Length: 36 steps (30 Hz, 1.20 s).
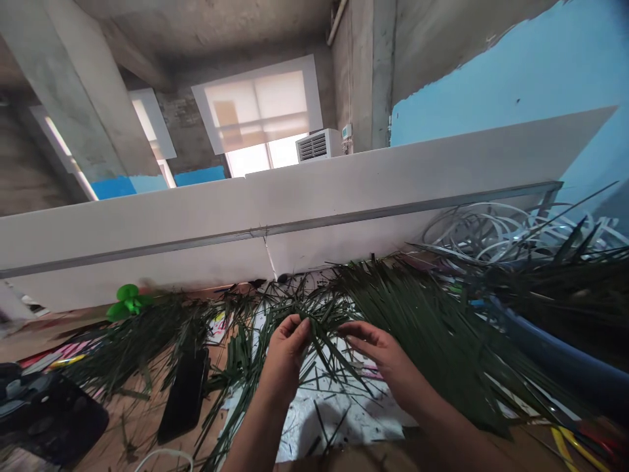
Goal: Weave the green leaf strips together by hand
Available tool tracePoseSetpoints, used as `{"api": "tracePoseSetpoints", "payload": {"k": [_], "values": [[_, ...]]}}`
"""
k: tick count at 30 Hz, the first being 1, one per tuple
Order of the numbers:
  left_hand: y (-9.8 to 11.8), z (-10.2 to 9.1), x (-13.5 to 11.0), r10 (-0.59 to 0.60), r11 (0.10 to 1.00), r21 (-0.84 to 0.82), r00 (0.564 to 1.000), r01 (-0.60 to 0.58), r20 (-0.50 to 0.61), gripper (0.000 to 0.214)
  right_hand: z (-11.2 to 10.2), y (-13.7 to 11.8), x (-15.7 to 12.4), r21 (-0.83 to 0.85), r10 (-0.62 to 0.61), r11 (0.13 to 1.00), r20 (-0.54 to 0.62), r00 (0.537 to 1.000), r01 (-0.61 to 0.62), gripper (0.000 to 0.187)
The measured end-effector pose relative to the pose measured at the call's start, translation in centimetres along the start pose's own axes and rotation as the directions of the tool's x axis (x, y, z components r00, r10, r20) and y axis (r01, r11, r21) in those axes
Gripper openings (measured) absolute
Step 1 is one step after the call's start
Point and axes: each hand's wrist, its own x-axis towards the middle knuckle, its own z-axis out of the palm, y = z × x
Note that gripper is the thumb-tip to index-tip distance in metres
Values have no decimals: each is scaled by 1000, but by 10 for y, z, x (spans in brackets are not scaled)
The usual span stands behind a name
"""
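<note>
Beside a black phone (184, 393) on the littered table (128, 410), the left hand (287, 347) pinches thin green strips (324, 314) between closed fingertips, seemingly to single them out. The right hand (378, 351) steadies the same bundle, its grip unclear. White coils (491, 229) lie beyond.

Daylight glares through the window (260, 118); the foreground is dim, edges warped and softly blurred.
</note>
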Motion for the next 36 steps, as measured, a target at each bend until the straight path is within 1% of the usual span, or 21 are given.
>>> {"api": "tracePoseSetpoints", "payload": {"k": [2, 4, 6, 9, 11, 12, 16, 20, 22, 25, 29, 32, 36], "values": [[0, -2, 2, 31, 999, -34, 998, -33, -61, 40, -2, 1, 2, -13, 35, 999, -41, 999, -36, 29], [-2, -3, 2, 52, 998, -44, 997, -55, -65, 37, -1, 4, 2, -6, 61, 998, -30, 998, -61, 29], [-4, -2, 1, 54, 997, -60, 997, -58, -60, 35, 3, 8, 1, 24, 77, 997, 6, 997, -77, 31], [-7, 1, -1, 46, 995, -86, 998, -49, -36, 33, 11, 10, -4, 102, 89, 990, 99, 991, -99, 36], [-9, 3, -3, 50, 995, -85, 999, -50, -3, 32, 15, 10, -8, 141, 83, 984, 155, 984, -105, 36], [-8, 5, -4, 52, 996, -78, 998, -51, 18, 31, 16, 10, -10, 155, 76, 983, 166, 983, -102, 36], [-6, 8, -7, 70, 997, -26, 993, -68, 94, 27, 16, 12, -11, 169, 80, 980, 131, 988, -102, 36], [-6, 7, -9, 93, 994, 36, 981, -100, 169, 21, 13, 14, -7, 95, 84, 991, 140, 987, -97, 34], [-8, 6, -8, 92, 994, 45, 978, -102, 186, 20, 13, 14, -6, 73, 86, 993, 133, 987, -96, 35], [-10, 4, -7, 89, 995, 37, 981, -97, 170, 21, 15, 12, -8, 107, 86, 989, 110, 990, -98, 36], [-10, 5, -7, 115, 993, 7, 984, -117, 134, 22, 18, 7, -12, 160, 43, 985, 161, 986, -69, 34], [-8, 7, -9, 126, 992, -10, 984, -125, 124, 22, 18, 5, -13, 166, 23, 985, 110, 994, -41, 33], [-5, 10, -11, 138, 990, -23, 985, -136, 100, 23, 15, 9, -14, 114, 42, 992, 51, 998, -48, 27]]}}
